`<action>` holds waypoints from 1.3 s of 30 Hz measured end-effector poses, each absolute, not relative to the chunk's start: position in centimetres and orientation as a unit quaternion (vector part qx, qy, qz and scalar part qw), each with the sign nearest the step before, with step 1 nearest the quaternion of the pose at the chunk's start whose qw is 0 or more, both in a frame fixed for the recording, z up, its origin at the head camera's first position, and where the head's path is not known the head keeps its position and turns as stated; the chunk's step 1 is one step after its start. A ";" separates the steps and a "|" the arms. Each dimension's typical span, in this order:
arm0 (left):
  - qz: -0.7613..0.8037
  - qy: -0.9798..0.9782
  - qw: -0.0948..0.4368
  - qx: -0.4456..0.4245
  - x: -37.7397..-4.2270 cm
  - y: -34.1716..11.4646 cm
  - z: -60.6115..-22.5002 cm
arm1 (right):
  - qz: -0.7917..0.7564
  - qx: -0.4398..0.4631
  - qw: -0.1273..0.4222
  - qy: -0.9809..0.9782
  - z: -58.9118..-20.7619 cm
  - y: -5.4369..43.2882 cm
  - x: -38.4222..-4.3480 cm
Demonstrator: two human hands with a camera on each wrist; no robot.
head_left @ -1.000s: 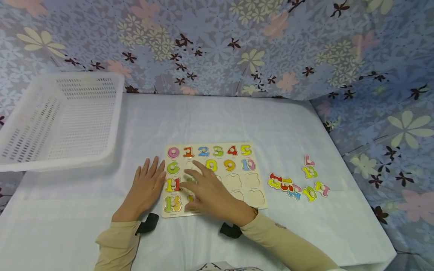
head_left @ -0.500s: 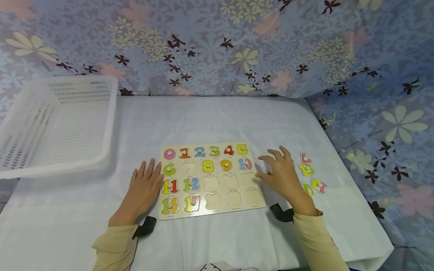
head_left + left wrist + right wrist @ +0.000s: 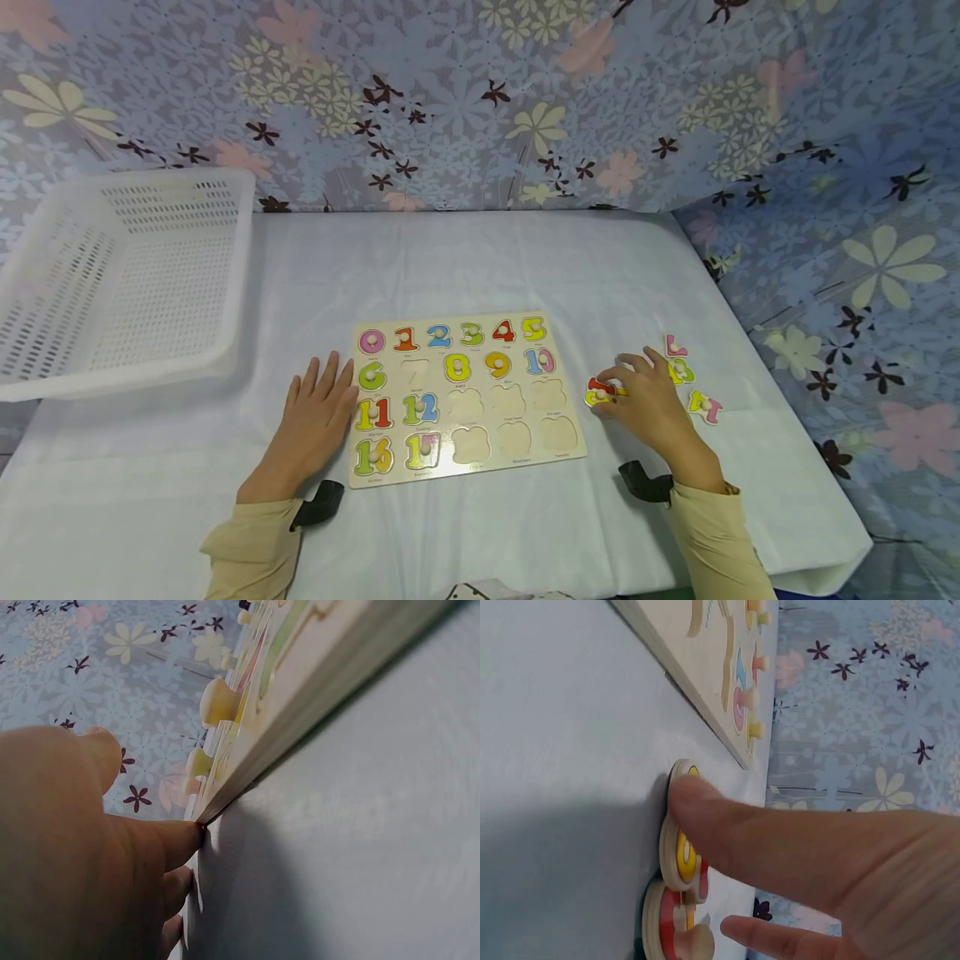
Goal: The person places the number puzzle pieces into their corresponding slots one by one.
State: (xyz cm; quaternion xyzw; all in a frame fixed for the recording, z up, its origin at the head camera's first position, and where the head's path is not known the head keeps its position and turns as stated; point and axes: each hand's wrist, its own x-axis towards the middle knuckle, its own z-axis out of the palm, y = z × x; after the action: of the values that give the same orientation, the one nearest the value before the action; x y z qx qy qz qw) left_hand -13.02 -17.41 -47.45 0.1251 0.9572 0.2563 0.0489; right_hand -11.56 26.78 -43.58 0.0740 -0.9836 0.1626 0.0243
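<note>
A wooden number puzzle board point(image 3: 442, 479) lies on the table, several coloured knobbed numbers set in it and bare recesses mostly at its lower right. My left hand point(image 3: 311, 425) rests flat beside its left edge; in the left wrist view a fingertip point(image 3: 187, 838) meets the board's corner. To the right of the board, my right hand point(image 3: 648, 400) bends thumb and finger around a red-and-yellow number piece point(image 3: 597, 392). In the right wrist view the thumb point(image 3: 697, 802) lies against that piece's rim, hiding part of it. Another red-and-yellow piece point(image 3: 667, 930) touches it.
Past the right hand lie a pink number piece point(image 3: 676, 346), a green-and-yellow piece point(image 3: 681, 372) and a yellow-and-pink piece point(image 3: 705, 407). A white plastic basket point(image 3: 240, 275) stands at the back left. Flowered cloth point(image 3: 465, 108) hangs behind the white-covered table.
My right hand has left the board's lower left, uncovering the 12 and 17, and moved right to the loose pieces, where its fingers have closed in. The left hand has stayed by the board.
</note>
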 end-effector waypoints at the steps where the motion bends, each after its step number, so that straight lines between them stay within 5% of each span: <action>1: 0.257 0.957 0.049 0.125 -13.0 -17.4 -47.5 | 0.162 0.077 0.025 -0.983 -43.6 26.7 -11.6; 16: 0.254 0.958 0.049 0.124 -13.0 -17.3 -47.6 | 0.166 0.059 0.108 -0.978 -44.0 26.1 -11.7; 39: 0.253 0.958 0.052 0.124 -13.0 -17.4 -47.4 | 0.213 0.093 0.073 -0.970 -42.1 24.1 -11.3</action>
State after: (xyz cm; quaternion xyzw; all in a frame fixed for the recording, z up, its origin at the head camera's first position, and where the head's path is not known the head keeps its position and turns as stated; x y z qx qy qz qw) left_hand -13.03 -17.36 -47.37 0.1241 0.9581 0.2528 0.0515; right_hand -11.27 24.07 -42.06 0.0934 -0.9700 0.2126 0.0726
